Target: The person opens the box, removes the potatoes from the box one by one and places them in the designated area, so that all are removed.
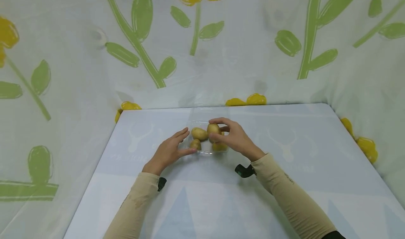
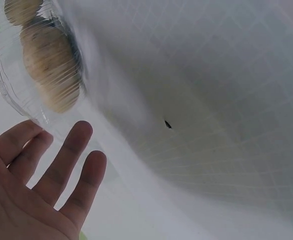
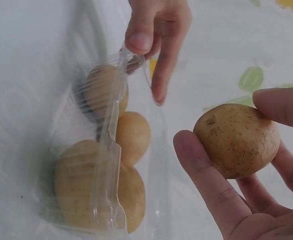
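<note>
A potato (image 1: 213, 128) is held up over a clear plastic container (image 1: 207, 152) by my right hand (image 1: 235, 137). In the right wrist view, thumb and fingers pinch this potato (image 3: 236, 141) from its sides. Several other potatoes (image 1: 199, 133) lie inside the container. My left hand (image 1: 167, 151) is at the container's left side, its thumb at the front rim. Spread, fairly straight fingers of the left hand (image 2: 46, 185) show beside the clear wall in the left wrist view. Part of the container's contents is hidden behind the right hand.
The container's clear lid (image 1: 210, 113) stands open at the back. Everything rests on a white table (image 1: 126, 182) with faint printed shapes. A flower-patterned curtain (image 1: 240, 56) hangs behind the table and along its sides. A dark strap-on device (image 1: 245, 170) sits at the right wrist.
</note>
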{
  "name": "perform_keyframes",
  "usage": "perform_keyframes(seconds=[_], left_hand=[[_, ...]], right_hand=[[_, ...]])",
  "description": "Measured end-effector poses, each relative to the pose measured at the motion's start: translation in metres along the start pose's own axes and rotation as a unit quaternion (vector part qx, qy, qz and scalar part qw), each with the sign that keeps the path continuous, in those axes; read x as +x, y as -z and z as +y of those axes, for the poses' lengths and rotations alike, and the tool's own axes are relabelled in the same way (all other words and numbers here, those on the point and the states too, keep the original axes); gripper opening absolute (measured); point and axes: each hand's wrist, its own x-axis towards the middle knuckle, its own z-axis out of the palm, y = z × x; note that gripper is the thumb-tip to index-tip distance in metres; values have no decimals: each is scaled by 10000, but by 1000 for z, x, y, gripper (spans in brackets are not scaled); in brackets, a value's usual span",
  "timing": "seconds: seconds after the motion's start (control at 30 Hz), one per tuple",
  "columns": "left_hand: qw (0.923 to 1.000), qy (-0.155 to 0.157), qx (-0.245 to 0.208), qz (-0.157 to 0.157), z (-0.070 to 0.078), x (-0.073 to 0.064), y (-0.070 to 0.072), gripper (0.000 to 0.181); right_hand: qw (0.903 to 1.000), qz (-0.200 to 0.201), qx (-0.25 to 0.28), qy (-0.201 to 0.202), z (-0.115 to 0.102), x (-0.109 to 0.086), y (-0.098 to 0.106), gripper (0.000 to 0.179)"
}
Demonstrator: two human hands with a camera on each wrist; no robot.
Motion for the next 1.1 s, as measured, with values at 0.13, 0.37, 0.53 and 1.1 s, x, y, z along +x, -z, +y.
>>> perform_keyframes(seconds=[0.13, 0.37, 0.53, 1.1], left_hand=[[10000, 5, 1, -26, 0, -1, -1, 88], [9999, 62, 64, -104, 1, -1, -1, 88], [9999, 22, 89, -81, 2, -1, 0, 88], [9996, 92, 201, -147, 5, -2, 1, 88]], right_hand=[[9996, 170, -202, -47, 0, -2, 3, 48], [9991, 343, -227, 132, 0, -5, 11, 46], [9965, 675, -435, 239, 0, -6, 20, 53], [9780, 1344, -1549, 376, 13, -15, 54, 52]])
